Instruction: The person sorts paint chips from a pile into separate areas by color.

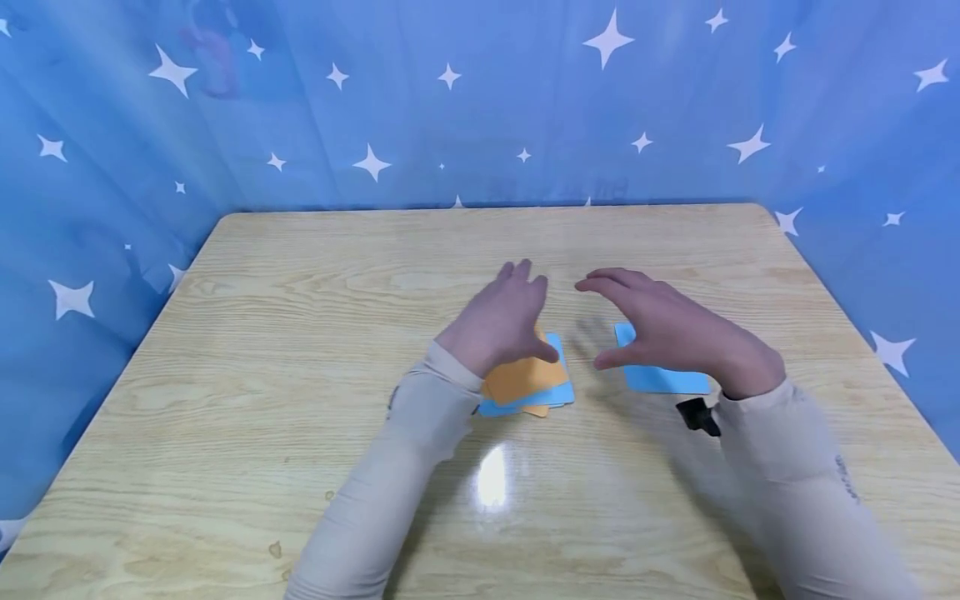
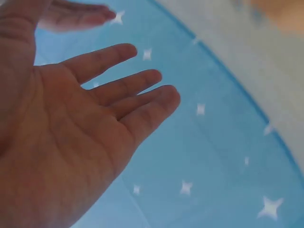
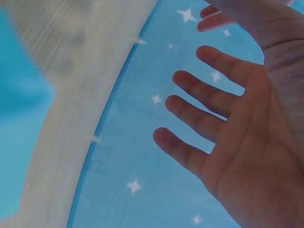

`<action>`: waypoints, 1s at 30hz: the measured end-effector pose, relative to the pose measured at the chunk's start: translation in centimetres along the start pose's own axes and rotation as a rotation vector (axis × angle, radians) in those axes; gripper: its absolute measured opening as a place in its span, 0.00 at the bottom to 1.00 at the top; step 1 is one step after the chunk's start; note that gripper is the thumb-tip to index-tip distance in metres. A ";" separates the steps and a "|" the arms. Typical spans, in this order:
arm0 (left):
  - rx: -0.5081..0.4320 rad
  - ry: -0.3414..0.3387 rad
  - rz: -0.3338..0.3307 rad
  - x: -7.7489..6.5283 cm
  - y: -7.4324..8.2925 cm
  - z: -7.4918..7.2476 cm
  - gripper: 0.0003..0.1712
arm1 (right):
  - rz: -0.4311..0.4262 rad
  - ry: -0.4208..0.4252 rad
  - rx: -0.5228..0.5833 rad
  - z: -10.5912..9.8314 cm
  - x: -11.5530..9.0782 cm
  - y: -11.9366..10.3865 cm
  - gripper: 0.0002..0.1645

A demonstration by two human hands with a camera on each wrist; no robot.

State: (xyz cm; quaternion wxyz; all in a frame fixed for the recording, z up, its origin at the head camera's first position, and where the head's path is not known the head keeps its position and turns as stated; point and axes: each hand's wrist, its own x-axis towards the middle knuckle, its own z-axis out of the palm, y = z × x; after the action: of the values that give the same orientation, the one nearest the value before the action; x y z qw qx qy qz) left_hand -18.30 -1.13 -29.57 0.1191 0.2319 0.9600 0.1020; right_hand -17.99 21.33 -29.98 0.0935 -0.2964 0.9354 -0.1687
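Both hands hover over the table with palms facing each other and hold nothing. My left hand [image 1: 504,321] is above a loose pile of orange cards [image 1: 525,379] and blue cards [image 1: 558,393], partly covering it; its fingers are spread in the left wrist view. Over on the right, my right hand [image 1: 663,325] overlaps a flat blue card [image 1: 663,380], whose middle it hides. In the right wrist view the fingers [image 3: 187,154] are apart and nearly straight, and a blurred blue card [image 3: 23,128] shows at the left edge.
The wood-grain table [image 1: 300,333] spans most of the head view. A blue curtain with white stars [image 1: 450,108] hangs behind it and along the sides. A small black piece [image 1: 698,416] shows at the right cuff. Light glares on the tabletop near the front.
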 end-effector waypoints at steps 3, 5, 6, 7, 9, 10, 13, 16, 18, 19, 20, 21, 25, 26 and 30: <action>0.009 0.018 -0.016 -1.5 -1.4 -0.4 0.53 | -0.014 -0.004 0.011 0.5 0.9 -0.9 0.56; 0.027 0.024 -0.024 -2.4 -2.1 -0.4 0.54 | -0.025 -0.021 0.017 0.9 1.5 -1.6 0.57; 0.035 0.028 -0.023 -2.8 -2.5 -0.3 0.54 | -0.034 -0.031 0.022 1.2 1.8 -1.8 0.57; 0.043 0.027 -0.025 -3.1 -2.7 -0.2 0.54 | -0.042 -0.043 0.025 1.4 2.1 -2.1 0.57; 0.056 0.022 -0.022 -3.5 -3.1 0.0 0.55 | -0.048 -0.069 0.022 1.9 2.7 -2.6 0.58; 0.060 0.016 -0.021 -3.7 -3.2 0.1 0.54 | -0.053 -0.080 0.020 2.1 2.9 -2.7 0.59; 0.060 -0.020 -0.017 -3.8 -3.3 0.8 0.52 | -0.056 -0.116 0.023 3.0 3.5 -3.1 0.61; 0.058 -0.070 -0.012 -3.8 -3.3 1.7 0.47 | -0.060 -0.154 0.039 4.1 3.8 -3.2 0.63; 0.046 -0.101 -0.017 -3.7 -3.3 2.3 0.44 | -0.081 -0.176 0.051 4.9 4.0 -3.1 0.64; 0.037 -0.113 -0.024 -3.7 -3.2 2.6 0.43 | -0.090 -0.187 0.057 5.2 4.2 -3.0 0.64; 0.027 -0.128 -0.032 -3.7 -3.2 2.8 0.43 | -0.100 -0.195 0.066 5.6 4.3 -3.0 0.64; 0.017 -0.140 -0.042 -3.6 -3.2 3.0 0.43 | -0.110 -0.202 0.073 5.8 4.4 -2.9 0.63; -0.025 -0.158 -0.064 -3.5 -3.1 3.5 0.43 | -0.113 -0.231 0.078 6.4 4.8 -2.8 0.61; -0.030 -0.158 -0.061 -3.5 -3.1 3.6 0.43 | -0.110 -0.235 0.073 6.4 4.8 -2.7 0.61; -0.037 -0.137 -0.047 -3.2 -3.2 4.0 0.43 | -0.117 -0.222 0.058 6.4 4.9 -2.7 0.57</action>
State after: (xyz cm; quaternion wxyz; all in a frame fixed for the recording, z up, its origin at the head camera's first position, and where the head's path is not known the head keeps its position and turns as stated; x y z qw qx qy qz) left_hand -15.78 -4.82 -33.60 0.1912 0.2137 0.9527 0.1006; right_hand -18.75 14.78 -35.27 0.1949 -0.3645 0.8951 -0.1669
